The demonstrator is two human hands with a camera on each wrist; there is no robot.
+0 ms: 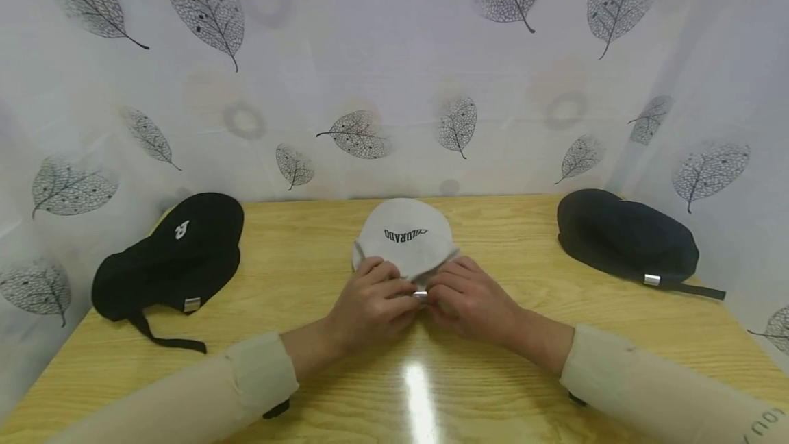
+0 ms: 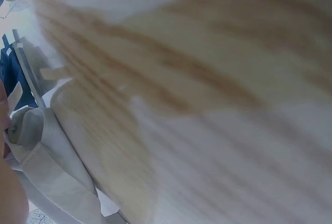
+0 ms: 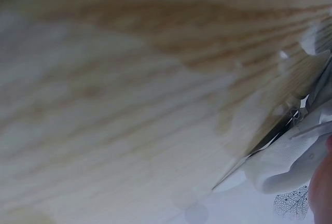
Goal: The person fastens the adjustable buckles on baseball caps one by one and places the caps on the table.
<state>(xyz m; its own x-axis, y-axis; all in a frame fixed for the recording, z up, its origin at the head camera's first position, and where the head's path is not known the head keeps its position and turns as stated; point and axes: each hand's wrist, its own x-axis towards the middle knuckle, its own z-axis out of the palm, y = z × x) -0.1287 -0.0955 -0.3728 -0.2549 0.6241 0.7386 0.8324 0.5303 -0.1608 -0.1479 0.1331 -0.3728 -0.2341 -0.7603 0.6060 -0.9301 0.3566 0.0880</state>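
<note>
- Off-white cloth cap (image 1: 403, 214) with dark lettering is resting in the middle of the yellowish wood-grain bench (image 1: 296, 245), towards its far edge; the word "COLORADO" is showing upside down in the head view.
- Bent fingers of the left hand (image 1: 372, 299) are pinching the cap's near edge, just left of a small silver metal buckle (image 1: 420, 294).
- Curled fingers of the right hand (image 1: 474, 295) are grasping that same edge from the other side, so the buckle is showing between the two hands; how the strap is running through it, I cannot tell.
- Both wrist views are catching only pale cap fabric and a sliver of hand at the frame's side, beside blurred wood grain.
- To the left, a black cloth cap (image 1: 206, 231) with a white emblem is lying on the bench, its dark strap (image 1: 154, 338) hanging loose.
- To the right, a dark navy-black cloth cap (image 1: 622, 235) is lying on its own, its strap trailing past a silver clasp (image 1: 652, 279).
- Behind everything, a white leaf-printed curtain (image 1: 394, 60) is hanging.
</note>
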